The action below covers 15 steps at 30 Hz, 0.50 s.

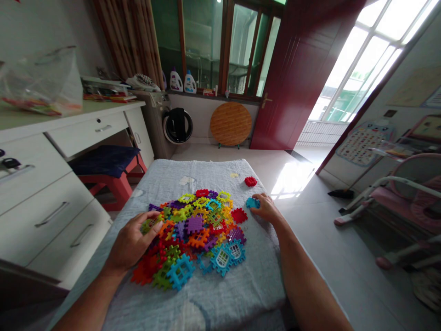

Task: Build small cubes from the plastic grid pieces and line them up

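A heap of colourful plastic interlocking tiles lies on the cloth-covered table, with purple, orange, red, yellow, green and blue pieces piled together. My left hand rests against the heap's left side, thumb and fingers apart around a green tile; no firm grip shows. To the right of the heap, my right hand pinches a blue tile close to the cloth. Beyond it lies a red stack of tiles, near the table's right edge. A single red tile sits between the heap and my right hand.
A pale blue patterned cloth covers the table. Left stand a white desk and a red stool with a dark cushion. A washing machine, a round wooden board and a red door are behind; a pink chair is right.
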Available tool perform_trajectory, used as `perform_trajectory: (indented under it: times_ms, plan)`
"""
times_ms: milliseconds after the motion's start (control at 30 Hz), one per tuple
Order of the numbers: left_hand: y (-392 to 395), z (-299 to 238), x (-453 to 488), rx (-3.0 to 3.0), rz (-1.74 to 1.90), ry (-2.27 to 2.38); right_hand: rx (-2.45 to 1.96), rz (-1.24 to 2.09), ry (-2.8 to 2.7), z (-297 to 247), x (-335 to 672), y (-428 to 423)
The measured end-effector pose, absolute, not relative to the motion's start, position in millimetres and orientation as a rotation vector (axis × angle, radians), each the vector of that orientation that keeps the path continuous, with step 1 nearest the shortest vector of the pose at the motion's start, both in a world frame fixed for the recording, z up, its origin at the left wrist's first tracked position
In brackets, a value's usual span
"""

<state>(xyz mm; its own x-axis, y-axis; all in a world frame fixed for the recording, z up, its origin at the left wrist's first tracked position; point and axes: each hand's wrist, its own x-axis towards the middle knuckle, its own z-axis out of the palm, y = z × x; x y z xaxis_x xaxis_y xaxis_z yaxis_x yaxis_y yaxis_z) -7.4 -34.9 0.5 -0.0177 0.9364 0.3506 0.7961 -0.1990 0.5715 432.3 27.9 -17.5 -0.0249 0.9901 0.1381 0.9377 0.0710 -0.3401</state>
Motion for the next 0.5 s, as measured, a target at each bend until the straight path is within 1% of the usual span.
perform_trajectory:
  times_ms: [267, 500]
  plan:
    - [-34, -2, -8, 2.058, 1.057, 1.799, -1.923, 0.196, -1.950, -13, 430, 28]
    - [-34, -2, -6, 2.076, 1.074, 1.789, -1.966, 0.025, -1.773, 5, 396, 65]
